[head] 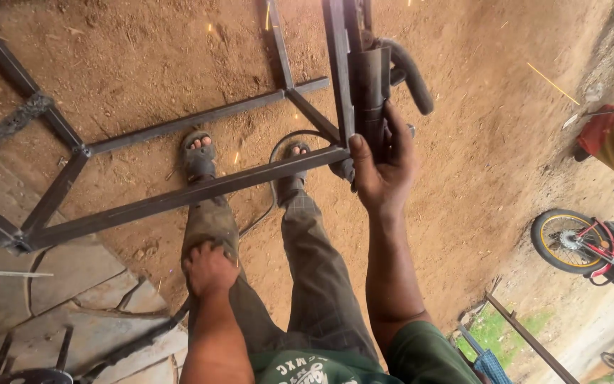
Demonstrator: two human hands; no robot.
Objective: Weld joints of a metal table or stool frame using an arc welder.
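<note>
Right hand [385, 167] closed around dark cylindrical body of a handheld power grinder [372, 85], black side handle jutting toward upper right. Grinder pressed against upright bar of a dark welded steel-bar frame [179, 195], near the joint where several bars meet, above the feet. Left hand [209, 269] resting palm-down on left knee, fingers curled over grey trouser cloth, holding no tool. A few orange sparks [236, 156] visible over reddish dirt ground [477, 178].

Hazards noted:
- One-handed hold on grinder, side handle unused; kickback at the joint likely to twist tool out of grip.
- Feet in open grey sandals [198, 156] directly beneath the work; sparks or a dropped tool liable to strike bare toes.
- Black power cable [278, 142] looped around right foot; snag or trip probable on stepping back.
- No gloves seen; forearms bare to sparks.
- Red motorcycle [591, 245] parked at right, well apart; fuel near stray sparks a lesser concern.
</note>
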